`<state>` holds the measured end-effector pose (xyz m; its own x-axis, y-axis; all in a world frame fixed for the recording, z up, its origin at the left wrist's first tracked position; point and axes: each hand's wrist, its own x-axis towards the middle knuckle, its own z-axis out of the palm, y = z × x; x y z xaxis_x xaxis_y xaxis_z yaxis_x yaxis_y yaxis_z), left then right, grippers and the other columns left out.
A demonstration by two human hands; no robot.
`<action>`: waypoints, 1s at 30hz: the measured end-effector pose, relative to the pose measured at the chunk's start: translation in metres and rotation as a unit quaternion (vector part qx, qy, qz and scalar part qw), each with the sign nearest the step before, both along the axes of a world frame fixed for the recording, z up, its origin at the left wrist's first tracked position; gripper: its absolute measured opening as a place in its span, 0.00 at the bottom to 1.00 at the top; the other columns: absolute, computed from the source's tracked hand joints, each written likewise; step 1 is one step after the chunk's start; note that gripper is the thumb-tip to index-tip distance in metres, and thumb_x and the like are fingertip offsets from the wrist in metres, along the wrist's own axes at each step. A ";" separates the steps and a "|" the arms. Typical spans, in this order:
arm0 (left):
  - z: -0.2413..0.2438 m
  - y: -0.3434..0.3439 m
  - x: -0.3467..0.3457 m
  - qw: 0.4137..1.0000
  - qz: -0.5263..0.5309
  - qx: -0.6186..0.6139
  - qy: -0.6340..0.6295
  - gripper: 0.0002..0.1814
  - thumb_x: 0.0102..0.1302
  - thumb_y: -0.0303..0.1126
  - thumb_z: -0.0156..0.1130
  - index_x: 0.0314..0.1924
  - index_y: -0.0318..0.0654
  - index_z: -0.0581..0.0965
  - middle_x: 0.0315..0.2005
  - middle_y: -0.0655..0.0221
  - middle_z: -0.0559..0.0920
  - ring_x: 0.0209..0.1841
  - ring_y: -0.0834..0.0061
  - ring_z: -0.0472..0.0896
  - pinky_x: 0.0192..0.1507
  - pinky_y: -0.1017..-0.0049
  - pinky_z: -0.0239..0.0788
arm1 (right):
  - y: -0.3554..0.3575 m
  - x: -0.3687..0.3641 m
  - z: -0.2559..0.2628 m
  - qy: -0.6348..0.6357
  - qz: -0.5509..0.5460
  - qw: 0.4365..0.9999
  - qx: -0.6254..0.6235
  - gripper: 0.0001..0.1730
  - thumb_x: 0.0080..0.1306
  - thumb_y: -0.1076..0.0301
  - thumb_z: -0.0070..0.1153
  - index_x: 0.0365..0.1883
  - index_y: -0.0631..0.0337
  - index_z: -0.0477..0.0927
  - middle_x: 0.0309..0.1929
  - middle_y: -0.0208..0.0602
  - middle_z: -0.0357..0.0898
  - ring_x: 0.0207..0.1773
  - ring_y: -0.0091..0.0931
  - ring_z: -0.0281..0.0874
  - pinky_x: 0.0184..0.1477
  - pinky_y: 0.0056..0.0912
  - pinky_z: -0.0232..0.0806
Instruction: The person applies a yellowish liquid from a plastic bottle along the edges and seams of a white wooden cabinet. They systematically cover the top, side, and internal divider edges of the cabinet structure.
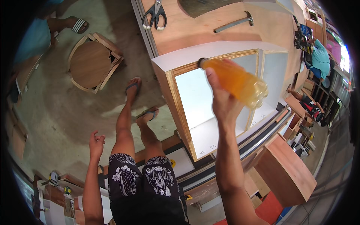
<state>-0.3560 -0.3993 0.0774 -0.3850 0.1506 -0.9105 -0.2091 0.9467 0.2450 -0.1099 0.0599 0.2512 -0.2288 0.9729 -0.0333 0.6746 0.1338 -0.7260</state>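
My right hand [225, 92] is wrapped around a clear plastic bottle [234, 80] of orange-yellow liquid, tilted with its dark cap to the left. Hand and bottle are over a wooden cabinet carcass [182, 107] with white inner faces, bare ply edges and dividers, which lies on the workbench. Handwritten marks show on its inner panels. Down at my side, my left hand [97, 143] hangs above the concrete floor with fingers loosely apart and nothing in it. Beyond the cabinet, a claw hammer [234, 22] and black-handled scissors [155, 17] lie on the plywood bench top [180, 36].
A round-topped wooden stool [90, 64] stands on the floor at the left, near another person's sandalled foot [80, 25]. Two more people [320, 59] are at the far right. A reddish wooden box [287, 168] sits at the lower right, with stacked boards around it.
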 end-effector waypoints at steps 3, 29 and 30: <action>0.000 0.000 -0.001 1.000 -0.026 0.003 0.001 0.30 0.76 0.35 0.65 0.72 0.31 0.69 0.36 0.69 0.83 0.38 0.77 0.80 0.48 0.73 0.75 | -0.024 -0.007 -0.004 -0.023 0.110 0.993 0.018 0.27 0.68 0.65 0.76 0.61 0.65 0.79 0.47 0.40 0.87 0.47 0.29 0.88 0.50 0.35 0.81; 0.007 -0.009 -0.016 0.999 -0.023 0.002 0.029 0.32 0.75 0.36 0.66 0.72 0.31 0.69 0.37 0.68 0.85 0.39 0.75 0.82 0.49 0.72 0.75 | -0.016 -0.022 -0.006 0.087 -0.034 0.995 -0.037 0.32 0.64 0.63 0.80 0.61 0.66 0.78 0.48 0.42 0.86 0.49 0.31 0.87 0.52 0.33 0.80; 0.005 -0.009 -0.016 0.999 -0.024 0.006 0.026 0.32 0.75 0.37 0.66 0.72 0.30 0.68 0.37 0.67 0.84 0.39 0.75 0.82 0.49 0.73 0.75 | -0.012 -0.023 0.000 0.076 -0.059 0.994 -0.057 0.32 0.63 0.62 0.81 0.60 0.66 0.79 0.47 0.42 0.87 0.46 0.31 0.88 0.50 0.31 0.80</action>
<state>-0.3717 -0.4084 0.0824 -0.4242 0.1802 -0.8875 -0.1501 0.9525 0.2651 -0.1326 0.0480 0.2511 -0.1242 0.9852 -0.1178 0.5619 -0.0280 -0.8267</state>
